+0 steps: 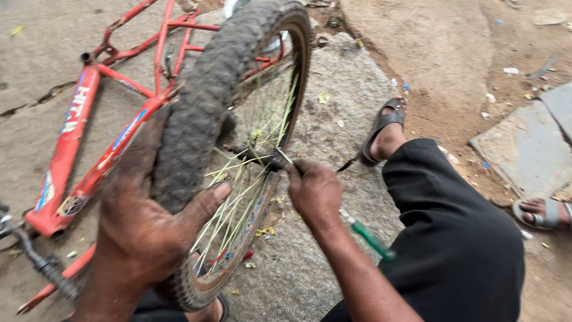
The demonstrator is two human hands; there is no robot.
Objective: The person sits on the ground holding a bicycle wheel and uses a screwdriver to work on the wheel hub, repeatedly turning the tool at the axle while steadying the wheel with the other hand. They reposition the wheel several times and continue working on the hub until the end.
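- The left hand (143,232) wraps the tyre (205,107), thumb pressed over the tread, steadying the wheel upright.
- The right hand (313,194) pinches a small tool (284,157) at the hub (262,160), fingers closed tight; this looks like work on the axle nut.
- The next move probably calls for a firm turn while the tyre is held.
- The spokes (238,185) crowd the hub; open ground lies right of the wheel, with a screwdriver (369,238) there and the red frame (77,149) to its left.
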